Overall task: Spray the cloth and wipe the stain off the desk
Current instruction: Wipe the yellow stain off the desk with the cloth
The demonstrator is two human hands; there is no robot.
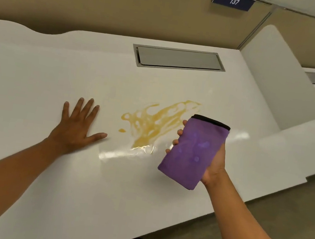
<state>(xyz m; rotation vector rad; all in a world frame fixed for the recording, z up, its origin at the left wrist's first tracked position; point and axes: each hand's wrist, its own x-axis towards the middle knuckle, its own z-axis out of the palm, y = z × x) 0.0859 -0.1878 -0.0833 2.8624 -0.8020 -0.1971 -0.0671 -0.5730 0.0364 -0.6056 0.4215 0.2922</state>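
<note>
A yellow-orange stain (156,122) is smeared across the middle of the white desk (39,67). My right hand (213,165) grips a folded purple cloth (192,151) with a black edge, held above the desk just right of the stain. Darker damp spots show on the face of the cloth. My left hand (77,127) lies flat on the desk left of the stain, fingers spread, holding nothing. No spray bottle is in view.
A grey cable hatch (178,59) is set into the desk behind the stain. A white divider panel (278,75) stands at the right. Beige partition walls with a sign reading 137 (233,1) rise behind. The desk's front edge runs diagonally at lower right.
</note>
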